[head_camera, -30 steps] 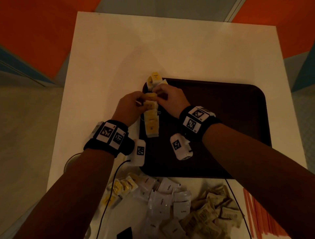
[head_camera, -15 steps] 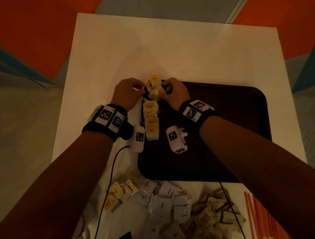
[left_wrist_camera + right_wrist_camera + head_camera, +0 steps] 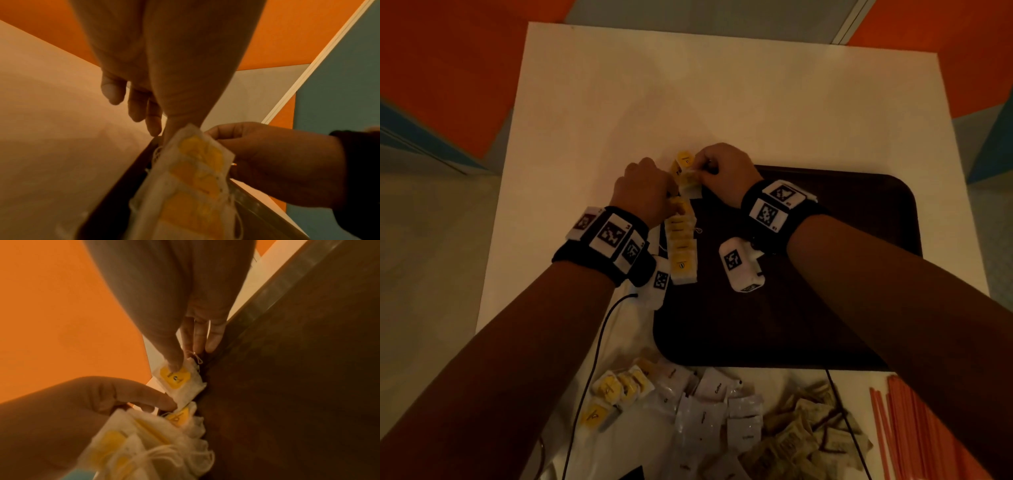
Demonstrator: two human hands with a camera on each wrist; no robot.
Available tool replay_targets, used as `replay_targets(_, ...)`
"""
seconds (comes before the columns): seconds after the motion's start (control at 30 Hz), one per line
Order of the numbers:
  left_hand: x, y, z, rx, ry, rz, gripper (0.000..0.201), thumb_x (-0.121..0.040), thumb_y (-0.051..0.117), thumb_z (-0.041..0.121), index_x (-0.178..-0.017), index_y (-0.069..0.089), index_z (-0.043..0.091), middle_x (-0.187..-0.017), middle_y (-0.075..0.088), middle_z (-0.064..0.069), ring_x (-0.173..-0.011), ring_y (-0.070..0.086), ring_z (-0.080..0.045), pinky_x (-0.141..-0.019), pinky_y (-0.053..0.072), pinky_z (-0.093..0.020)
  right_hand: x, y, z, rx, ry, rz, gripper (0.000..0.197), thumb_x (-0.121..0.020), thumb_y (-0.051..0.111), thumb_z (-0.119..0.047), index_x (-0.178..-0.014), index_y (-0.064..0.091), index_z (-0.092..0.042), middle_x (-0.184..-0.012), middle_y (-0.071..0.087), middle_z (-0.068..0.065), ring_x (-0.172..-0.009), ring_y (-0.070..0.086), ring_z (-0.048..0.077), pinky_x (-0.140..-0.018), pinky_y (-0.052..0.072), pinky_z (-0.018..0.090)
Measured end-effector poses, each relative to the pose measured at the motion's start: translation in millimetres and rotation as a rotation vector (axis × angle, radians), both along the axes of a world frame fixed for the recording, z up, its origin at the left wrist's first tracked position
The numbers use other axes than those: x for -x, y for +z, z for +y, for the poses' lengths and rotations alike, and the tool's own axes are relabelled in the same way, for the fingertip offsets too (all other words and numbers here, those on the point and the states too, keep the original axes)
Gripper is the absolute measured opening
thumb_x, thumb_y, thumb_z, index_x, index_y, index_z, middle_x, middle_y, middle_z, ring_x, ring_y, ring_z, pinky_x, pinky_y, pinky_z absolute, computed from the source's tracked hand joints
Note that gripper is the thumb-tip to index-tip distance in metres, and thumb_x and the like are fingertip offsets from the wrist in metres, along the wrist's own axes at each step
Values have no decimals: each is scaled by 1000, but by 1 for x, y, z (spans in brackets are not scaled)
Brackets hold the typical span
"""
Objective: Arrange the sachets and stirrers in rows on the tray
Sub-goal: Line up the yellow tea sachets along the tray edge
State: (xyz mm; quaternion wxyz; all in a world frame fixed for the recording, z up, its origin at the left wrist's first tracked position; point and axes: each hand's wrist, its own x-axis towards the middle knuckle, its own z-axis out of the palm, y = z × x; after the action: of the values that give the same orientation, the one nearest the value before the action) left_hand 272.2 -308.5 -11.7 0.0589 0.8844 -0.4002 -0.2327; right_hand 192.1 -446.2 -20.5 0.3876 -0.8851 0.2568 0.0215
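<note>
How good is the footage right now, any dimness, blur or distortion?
Head view: dim, warm cast, the dark brown plastic tray nearly featureless, white table edges bowed by the wide lens. Left wrist view: yellow-labelled white sachets close and soft. Right wrist view: nearest sachets blurred, the top label sharper.

I log a white bench point(image 3: 722, 102) carrying a dark brown tray point(image 3: 825, 274). Tea sachets point(image 3: 681, 250) in the tray's left-edge row: white with yellow labels. Along the near bench edge: more yellow-labelled sachets point(image 3: 616, 390), plain white sachets point(image 3: 709, 414), tan-brown sachets point(image 3: 804, 431), orange stirrers point(image 3: 914, 428). Wristbands point(image 3: 606, 240): black, bearing black-and-white square-patterned tags.
</note>
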Motion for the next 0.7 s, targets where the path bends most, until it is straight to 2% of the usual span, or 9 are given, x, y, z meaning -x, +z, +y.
replay_targets(0.07, 1, 1, -1, -22, -11, -3, 37, -76, 71, 41, -107, 65, 22, -116, 44, -16, -111, 40, -39, -87, 41, -48, -2, -2, 0, -22, -12, -14, 12, -86, 62, -15, -93, 65, -6, -111, 61, 10, -104, 56, 24, -86, 41, 25)
replay_targets(0.2, -2, -3, 2, 19, -7, 78, 30, -77, 72, 34, -102, 64, 19, -114, 44, -17, -108, 40, -39, -89, 42, -48, -1, -4, 2, -59, -4, -17, 11, -84, 64, -15, -89, 66, -6, -95, 58, 0, -100, 55, 21, -79, 39, 19)
replay_targets(0.27, -3, -5, 4, 98, -2, 121, 19, -77, 71, 32, -92, 67, 19, -107, 50, -15, -103, 46, -37, -86, 44, -47, -3, -8, 1, -54, 25, -7, 11, -82, 68, -22, -87, 67, -12, -117, 57, 6, -119, 49, 23, -100, 37, 30)
replay_targets(0.33, -4, -6, 9, 196, 32, 200, 18, -77, 72, 35, -84, 68, 19, -98, 60, -10, -94, 54, -30, -82, 46, -45, -5, -9, 3, -70, 42, 39, 11, -77, 70, -35, -80, 64, -26, -132, 52, 8, -127, 42, 27, -106, 35, 44)
replay_targets(0.37, -4, -6, 12, 241, 64, 243, 17, -77, 71, 35, -81, 67, 19, -92, 63, -6, -88, 57, -25, -80, 47, -42, -6, -9, 3, -85, 17, 40, 12, -76, 71, -38, -77, 62, -30, -128, 54, 7, -123, 45, 28, -103, 40, 44)
replay_targets(0.43, -3, -7, 16, 293, 109, 278, 11, -80, 70, 30, -77, 65, 21, -86, 64, 1, -79, 56, -17, -76, 47, -34, -8, -8, 1, -97, -29, -13, 11, -77, 72, -32, -78, 64, -24, -113, 60, 7, -105, 53, 20, -90, 47, 26)
replay_targets(0.5, -2, -9, 18, 310, 125, 262, 3, -82, 68, 22, -80, 65, 21, -89, 65, 1, -77, 54, -14, -75, 45, -30, -7, -6, -2, -76, -16, -60, 16, -78, 72, -23, -83, 66, -10, -96, 59, 4, -84, 51, 11, -68, 38, 9)
replay_targets(0.6, 0, -12, 22, 315, 135, 270, 5, -83, 65, 16, -87, 69, 16, -95, 67, -1, -79, 54, -14, -76, 44, -30, 4, -2, 0, -101, -25, -108, 15, -79, 71, -19, -84, 65, -6, -74, 51, -14, -66, 46, -1, -57, 35, 2)
replay_targets(0.7, 3, -11, 24, 320, 121, 286, 9, -85, 63, 14, -89, 70, 13, -97, 67, -3, -79, 52, -13, -74, 38, -26, 15, -2, 7, -160, -62, -190, 11, -79, 70, -17, -82, 61, -11, -73, 53, -16, -66, 49, -3, -61, 37, 6)
